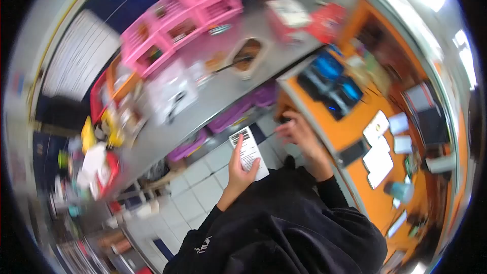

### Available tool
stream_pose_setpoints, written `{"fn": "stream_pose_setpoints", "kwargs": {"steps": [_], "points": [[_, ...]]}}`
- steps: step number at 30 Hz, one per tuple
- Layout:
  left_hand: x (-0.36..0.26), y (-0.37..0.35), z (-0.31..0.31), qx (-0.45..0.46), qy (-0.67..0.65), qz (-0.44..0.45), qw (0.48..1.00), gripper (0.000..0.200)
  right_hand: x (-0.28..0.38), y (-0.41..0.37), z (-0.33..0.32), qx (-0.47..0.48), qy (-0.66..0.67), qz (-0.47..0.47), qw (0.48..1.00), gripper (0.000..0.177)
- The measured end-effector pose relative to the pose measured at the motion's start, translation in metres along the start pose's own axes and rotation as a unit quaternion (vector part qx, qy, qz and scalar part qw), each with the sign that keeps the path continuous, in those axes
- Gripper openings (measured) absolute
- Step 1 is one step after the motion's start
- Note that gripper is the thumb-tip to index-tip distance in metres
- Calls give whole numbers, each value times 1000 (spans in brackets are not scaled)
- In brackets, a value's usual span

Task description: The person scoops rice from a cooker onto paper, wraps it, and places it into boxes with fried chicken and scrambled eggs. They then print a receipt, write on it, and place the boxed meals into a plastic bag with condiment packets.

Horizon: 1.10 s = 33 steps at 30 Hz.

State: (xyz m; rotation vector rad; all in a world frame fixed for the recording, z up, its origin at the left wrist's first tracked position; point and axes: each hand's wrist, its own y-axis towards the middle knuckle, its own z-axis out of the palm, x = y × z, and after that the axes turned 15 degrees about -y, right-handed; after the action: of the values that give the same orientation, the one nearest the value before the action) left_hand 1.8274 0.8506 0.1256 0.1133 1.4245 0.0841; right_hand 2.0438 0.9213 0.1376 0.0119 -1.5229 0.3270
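Note:
My left hand (240, 172) grips a slim white box (259, 171), its thumb and fingers along the two sides. Black print and what looks like a barcode cover the box's upper part; the small text is too blurred to read. To the right, my right hand (303, 137) hangs in the air beside the edge of the orange desk (327, 131). Its fingers are apart and loosely bent, somewhat smeared, and I make out nothing held in them. A dark patch shows by its fingertips, too blurred to name.
Pink storage bins (175, 25) stand on the grey metal counter (203, 109), near a tray with brown contents (248, 57). On the desk are dark devices with blue-lit screens (329, 66), white papers (378, 162) and a teal cup (401, 191). Purple baskets (231, 118) sit beneath the counter.

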Motion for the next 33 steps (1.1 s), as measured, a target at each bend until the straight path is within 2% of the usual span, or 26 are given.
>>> {"fn": "stream_pose_setpoints", "kwargs": {"steps": [1, 3, 5, 7, 8, 11, 12, 15, 16, 19, 21, 23, 24, 26, 27, 29, 30, 31, 33], "points": [[-8, -12, -25, -29, 26, 14, 999, 76, -1, 3, 53, 124, -11, 11, 992, 51], [-18, -38, -79, -94, 54, 50, 993, 78, -19, 7, 155, 209, 18, -24, 977, 58], [-42, -62, -127, -159, 112, 73, 978, 79, -28, 13, 235, 259, 16, -49, 965, 61], [-41, -90, -170, -219, 99, 63, 969, 83, -28, 9, 297, 290, 0, -65, 955, 61], [-43, -102, -192, -242, 87, 60, 964, 85, -35, 7, 326, 295, 5, -81, 952, 51], [-56, -128, -239, -332, 114, 70, 934, 86, -31, 10, 388, 417, -117, -171, 885, 35], [-67, -132, -257, -329, 173, 77, 925, 89, -29, 10, 411, 440, -68, -162, 881, 31], [-80, -141, -303, -371, 159, 119, 907, 92, -33, 23, 470, 474, -52, -187, 859, 43], [-78, -146, -321, -375, 139, 121, 909, 95, -41, 30, 493, 469, -35, -184, 863, 48], [-92, -151, -381, -434, 68, 111, 891, 88, -54, 56, 556, 433, -79, -198, 876, 49], [-66, -150, -457, -496, 135, 184, 837, 66, -89, 74, 601, 434, -112, -211, 868, 53], [-61, -156, -532, -522, 277, 48, 805, 49, -118, 88, 648, 437, -154, -235, 854, 56], [-62, -148, -561, -507, 382, 47, 771, 44, -137, 95, 671, 442, -217, -269, 828, 60], [-69, -134, -617, -452, 580, 38, 677, 33, -157, 100, 713, 420, -248, -330, 808, 59], [-68, -131, -645, -421, 601, 17, 679, 29, -162, 102, 733, 408, -264, -359, 797, 59], [-58, -132, -689, -366, 633, -30, 682, 19, -164, 107, 768, 413, -267, -333, 804, 54], [-55, -129, -706, -369, 637, -41, 676, 9, -161, 111, 783, 406, -274, -339, 803, 51], [-62, -125, -716, -355, 633, -50, 686, 9, -158, 112, 795, 400, -281, -342, 803, 49], [-77, -122, -726, -325, 620, -71, 711, 8, -152, 109, 811, 423, -230, -225, 847, 42]]}}
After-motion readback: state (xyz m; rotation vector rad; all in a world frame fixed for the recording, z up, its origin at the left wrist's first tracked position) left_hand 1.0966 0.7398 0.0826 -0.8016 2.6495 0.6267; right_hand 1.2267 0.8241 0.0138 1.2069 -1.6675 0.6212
